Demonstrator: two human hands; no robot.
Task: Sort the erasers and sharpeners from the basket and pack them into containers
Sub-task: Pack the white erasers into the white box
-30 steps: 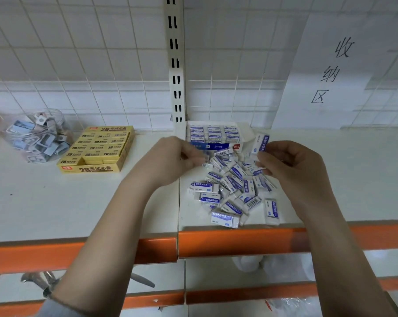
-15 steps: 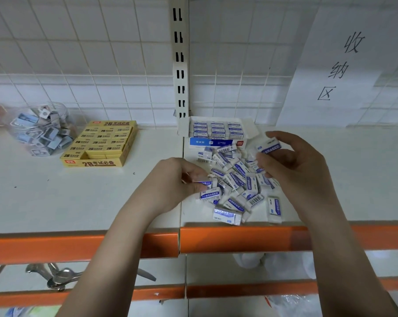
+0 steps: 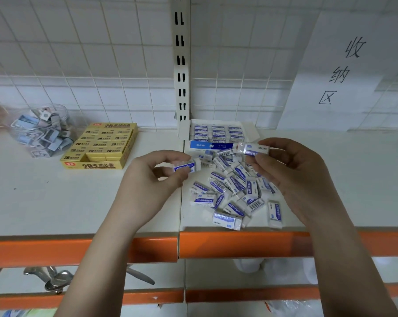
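Erasers everywhere, and the packing is well short of finished! A loose pile of blue-and-white erasers sprawls across the right-hand shelf, running from the white carton down towards the orange front edge. Left hand has its grip pinched on one eraser, thumb and fingertips curled round it, lifted just above the pile's left fringe. Right hand is grasping another eraser by its end, held up just in front of the carton.

Now the scoreboard. Open white eraser carton at the back shows three neat rows already seated, though how much room is left I can't tell. Over on the left, the yellow 2B eraser box looks nearly full, with a gap at its front. Clear jar of sharpeners sits beside it, well loaded. My read: sharpeners and yellow erasers largely handled, the blue pile is the big job remaining, two pieces at a time.
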